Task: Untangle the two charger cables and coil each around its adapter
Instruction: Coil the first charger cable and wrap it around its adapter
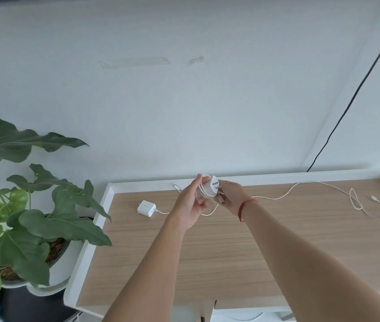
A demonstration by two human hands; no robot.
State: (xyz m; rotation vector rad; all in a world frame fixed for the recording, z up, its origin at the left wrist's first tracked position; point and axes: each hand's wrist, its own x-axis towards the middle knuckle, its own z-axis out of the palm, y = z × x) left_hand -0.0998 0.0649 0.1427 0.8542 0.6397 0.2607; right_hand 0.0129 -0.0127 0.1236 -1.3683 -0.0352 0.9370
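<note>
My left hand [190, 203] grips a white adapter [208, 187] raised above the far part of the table, its plug prongs facing right. Turns of white cable wrap around it. My right hand [229, 196] pinches that cable just right of the adapter, and a short loop [208, 213] hangs below. A second white adapter [146, 207] lies on the wooden table [207, 252] at the left. Its cable leaves its right side and passes behind my left hand. A long cable [300, 185] trails right across the table to a loose loop and a connector end [373, 197].
A leafy potted plant [33, 217] stands off the table's left edge. The table has a raised white rim [277, 176] against the wall. A black cord [347, 108] runs down the wall at the right.
</note>
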